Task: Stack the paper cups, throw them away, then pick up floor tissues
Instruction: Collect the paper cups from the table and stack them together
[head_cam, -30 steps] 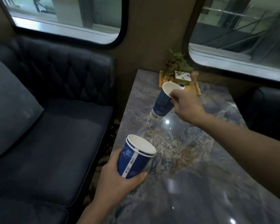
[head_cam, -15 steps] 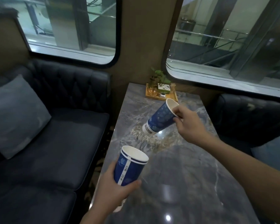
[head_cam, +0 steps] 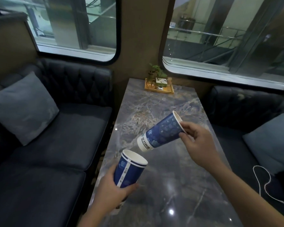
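My left hand (head_cam: pixel 111 188) grips a blue paper cup stack (head_cam: pixel 128 168) upright over the left edge of the marble table (head_cam: pixel 162 102); a double rim shows at its top. My right hand (head_cam: pixel 197 141) pinches the rim of a second blue paper cup (head_cam: pixel 161 132), tilted with its white base pointing down-left. That base hangs just above and to the right of the open mouth of the held stack, not touching it. No tissues are in view.
A wooden tray (head_cam: pixel 159 88) with a small plant stands at the table's far end under the windows. Dark sofas flank the table, with a grey cushion (head_cam: pixel 23 107) on the left one and a white cable (head_cam: pixel 266 182) on the right one.
My right hand has carried the tilted cup nearer and lower, toward the stack in my left hand. The camera has pulled back and shows more of the sofas.
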